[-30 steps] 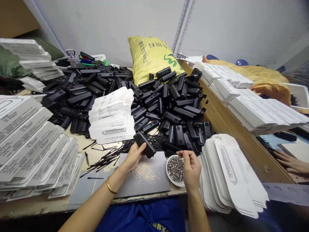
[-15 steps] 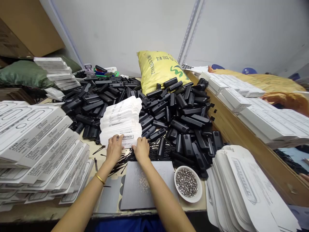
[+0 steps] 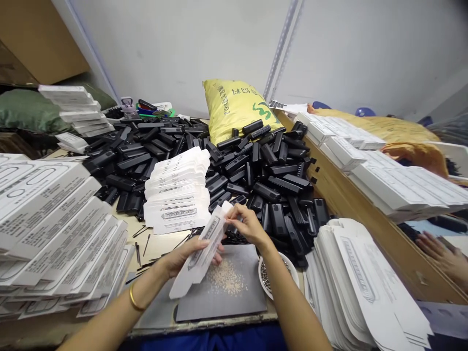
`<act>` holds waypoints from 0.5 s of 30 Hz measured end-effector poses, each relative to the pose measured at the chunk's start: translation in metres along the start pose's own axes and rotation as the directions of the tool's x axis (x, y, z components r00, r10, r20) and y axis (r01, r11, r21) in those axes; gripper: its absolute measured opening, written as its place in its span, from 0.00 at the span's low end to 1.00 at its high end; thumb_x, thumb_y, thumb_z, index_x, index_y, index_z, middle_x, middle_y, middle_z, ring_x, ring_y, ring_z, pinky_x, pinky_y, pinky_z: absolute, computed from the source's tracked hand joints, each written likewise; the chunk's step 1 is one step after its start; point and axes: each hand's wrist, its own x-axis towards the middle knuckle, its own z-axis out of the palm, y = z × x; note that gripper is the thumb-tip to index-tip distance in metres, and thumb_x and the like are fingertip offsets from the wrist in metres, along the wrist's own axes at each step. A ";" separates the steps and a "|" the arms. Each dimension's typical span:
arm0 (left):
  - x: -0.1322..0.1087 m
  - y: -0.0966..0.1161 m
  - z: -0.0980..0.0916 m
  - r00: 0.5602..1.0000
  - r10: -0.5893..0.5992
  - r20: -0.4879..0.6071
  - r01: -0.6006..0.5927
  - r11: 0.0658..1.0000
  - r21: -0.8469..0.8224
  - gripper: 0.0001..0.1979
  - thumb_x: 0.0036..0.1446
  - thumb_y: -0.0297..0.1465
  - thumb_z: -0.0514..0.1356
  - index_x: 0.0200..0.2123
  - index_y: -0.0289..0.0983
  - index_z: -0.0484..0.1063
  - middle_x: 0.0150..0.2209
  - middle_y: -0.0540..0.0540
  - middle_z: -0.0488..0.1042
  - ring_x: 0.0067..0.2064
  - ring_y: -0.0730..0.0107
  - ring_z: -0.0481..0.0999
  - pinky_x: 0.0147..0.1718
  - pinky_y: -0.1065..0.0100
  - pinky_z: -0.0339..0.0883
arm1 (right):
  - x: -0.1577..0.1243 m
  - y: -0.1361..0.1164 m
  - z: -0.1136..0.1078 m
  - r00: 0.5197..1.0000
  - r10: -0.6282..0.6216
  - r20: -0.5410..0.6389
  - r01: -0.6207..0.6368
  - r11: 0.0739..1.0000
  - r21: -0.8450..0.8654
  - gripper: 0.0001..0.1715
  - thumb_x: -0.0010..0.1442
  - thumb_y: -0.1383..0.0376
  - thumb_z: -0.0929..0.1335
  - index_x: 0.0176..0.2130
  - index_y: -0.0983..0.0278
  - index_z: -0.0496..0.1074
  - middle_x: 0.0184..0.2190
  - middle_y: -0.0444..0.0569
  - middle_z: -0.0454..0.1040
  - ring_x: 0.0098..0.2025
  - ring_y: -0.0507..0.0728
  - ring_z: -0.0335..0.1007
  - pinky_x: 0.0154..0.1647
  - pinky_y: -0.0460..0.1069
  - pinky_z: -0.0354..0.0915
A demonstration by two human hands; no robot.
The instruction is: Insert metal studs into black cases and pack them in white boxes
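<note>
Gripping ctn (image 3: pixel 206 240): L hand (image 3: pixel 185 256), R hand (image 3: pixel 247 224) | wht bowl (image 3: pixel 295 279): metal pcs (image 3: pixel 265 278) inside

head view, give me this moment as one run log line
left hand: grip on white carton | right hand: at carton's upper end | grey board: pale granules on top | white bowl: partly behind right forearm
</note>
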 end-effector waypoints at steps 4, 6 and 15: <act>0.002 -0.043 0.029 1.000 0.010 0.023 -0.006 0.987 -0.161 0.23 0.50 0.43 0.65 0.44 0.32 0.73 0.32 0.37 0.78 0.26 0.65 0.77 0.27 0.68 0.71 | -0.029 0.003 -0.013 0.996 0.093 0.000 -0.084 0.910 0.407 0.22 0.49 0.51 0.72 0.24 0.60 0.59 0.23 0.43 0.73 0.29 0.56 0.70 0.32 0.52 0.67; 0.004 -0.053 0.037 0.999 0.015 -0.029 -0.019 0.990 -0.139 0.28 0.49 0.42 0.66 0.51 0.36 0.69 0.30 0.39 0.78 0.23 0.65 0.77 0.23 0.70 0.70 | -0.042 0.003 -0.008 0.978 0.147 -0.150 -0.066 0.892 0.448 0.19 0.49 0.52 0.72 0.26 0.60 0.62 0.24 0.43 0.73 0.29 0.56 0.70 0.34 0.53 0.68; 0.014 -0.053 0.058 0.956 0.220 -0.194 -0.223 0.975 0.009 0.42 0.44 0.27 0.70 0.62 0.48 0.57 0.51 0.41 0.72 0.39 0.61 0.78 0.39 0.65 0.72 | -0.082 -0.011 0.058 0.785 0.355 -0.508 -0.219 0.926 0.309 0.16 0.60 0.53 0.65 0.35 0.62 0.74 0.49 0.54 0.69 0.50 0.59 0.68 0.46 0.52 0.67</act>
